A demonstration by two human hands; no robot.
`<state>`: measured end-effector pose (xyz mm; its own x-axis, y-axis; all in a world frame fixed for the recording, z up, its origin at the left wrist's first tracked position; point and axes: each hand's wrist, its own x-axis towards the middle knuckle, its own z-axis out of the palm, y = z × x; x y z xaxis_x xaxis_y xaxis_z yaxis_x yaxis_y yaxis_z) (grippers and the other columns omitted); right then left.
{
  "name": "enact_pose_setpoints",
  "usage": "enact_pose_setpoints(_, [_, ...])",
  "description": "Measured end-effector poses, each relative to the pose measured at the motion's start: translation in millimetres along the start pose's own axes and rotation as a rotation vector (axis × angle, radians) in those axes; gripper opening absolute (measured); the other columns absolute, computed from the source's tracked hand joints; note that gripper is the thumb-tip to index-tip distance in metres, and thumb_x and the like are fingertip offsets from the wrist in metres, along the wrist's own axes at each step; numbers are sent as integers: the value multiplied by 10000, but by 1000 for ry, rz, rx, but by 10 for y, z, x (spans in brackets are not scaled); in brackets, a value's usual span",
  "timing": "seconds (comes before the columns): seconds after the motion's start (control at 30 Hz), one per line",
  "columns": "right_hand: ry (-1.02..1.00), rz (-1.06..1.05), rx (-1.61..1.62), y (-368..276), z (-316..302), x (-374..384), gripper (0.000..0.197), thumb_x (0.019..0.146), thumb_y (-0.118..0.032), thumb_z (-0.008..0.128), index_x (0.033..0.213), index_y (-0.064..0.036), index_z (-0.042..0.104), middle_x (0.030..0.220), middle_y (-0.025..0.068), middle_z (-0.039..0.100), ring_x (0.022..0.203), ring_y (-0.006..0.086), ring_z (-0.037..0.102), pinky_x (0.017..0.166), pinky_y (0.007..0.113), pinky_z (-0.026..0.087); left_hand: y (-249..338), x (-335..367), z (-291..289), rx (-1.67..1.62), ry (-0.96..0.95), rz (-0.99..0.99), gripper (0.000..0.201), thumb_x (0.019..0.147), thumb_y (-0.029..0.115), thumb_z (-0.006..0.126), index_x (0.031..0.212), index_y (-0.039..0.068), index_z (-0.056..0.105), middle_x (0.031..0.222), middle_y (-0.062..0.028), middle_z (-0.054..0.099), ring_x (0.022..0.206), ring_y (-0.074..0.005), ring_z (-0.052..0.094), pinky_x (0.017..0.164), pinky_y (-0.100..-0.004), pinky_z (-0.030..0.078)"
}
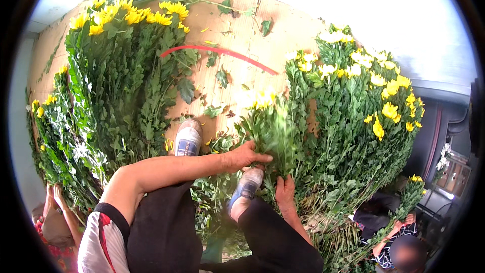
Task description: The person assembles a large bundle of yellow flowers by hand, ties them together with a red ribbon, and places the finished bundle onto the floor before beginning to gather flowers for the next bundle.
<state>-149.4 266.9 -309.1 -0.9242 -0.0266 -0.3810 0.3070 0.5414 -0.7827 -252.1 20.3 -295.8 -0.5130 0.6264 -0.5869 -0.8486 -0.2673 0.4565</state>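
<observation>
In front of me, a small bunch of yellow chrysanthemums (268, 126) stands with its blooms pointing away and its leaves slightly blurred. My left hand (246, 156) reaches across from the left and closes round the bunch's leafy stems. Lower down and to the right, my right hand (285, 189) grips the same stems, its fingers partly hidden by leaves. Close by on the right lies a wide heap of chrysanthemums (338, 116), its yellow heads along the far edge. My shoes (188, 139) show beside and beneath my left arm.
Another large chrysanthemum pile (126, 81) fills the left. Cardboard sheeting (237, 25) covers the floor, with a red strip (222, 50), loose leaves and petals. A person at lower right (396, 242) holds flowers; another person's hands (55, 197) are at lower left.
</observation>
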Motion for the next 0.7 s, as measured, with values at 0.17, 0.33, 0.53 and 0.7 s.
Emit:
enact_pose_setpoints(0.17, [-26,123,145,97,167,-110,222,979,-105,474,1115,-5,617,852,43,639,731,144,547,695,300,458,-165,15,-149,226,-95,110,434,894,213,687,1270,11,609,1097,-67,684,1002,-128,592,888,-295,481])
enact_pose_setpoints(0.33, [-143,-51,-107,73,159,183,331,942,-161,561,1203,42,567,1093,182,618,962,266,584,859,399,464,-201,120,-159,-23,119,121,363,885,182,708,1200,15,638,1073,-78,693,942,-155,633,840,-317,513])
enact_pose_setpoints(0.53, [208,63,-921,316,-244,1231,524,977,-304,582,1400,-20,459,1360,200,488,1209,374,508,994,493,426,217,491,-804,119,659,126,681,847,138,730,1385,-50,358,1294,-224,549,1143,-289,574,1018,-398,451])
enact_pose_setpoints(0.7, [23,175,-218,392,-162,1077,314,965,-183,566,1242,-35,569,1238,134,536,1144,310,523,947,417,449,260,371,-770,692,884,815,784,848,118,702,1504,56,277,1438,-188,419,1276,-298,439,1065,-383,381])
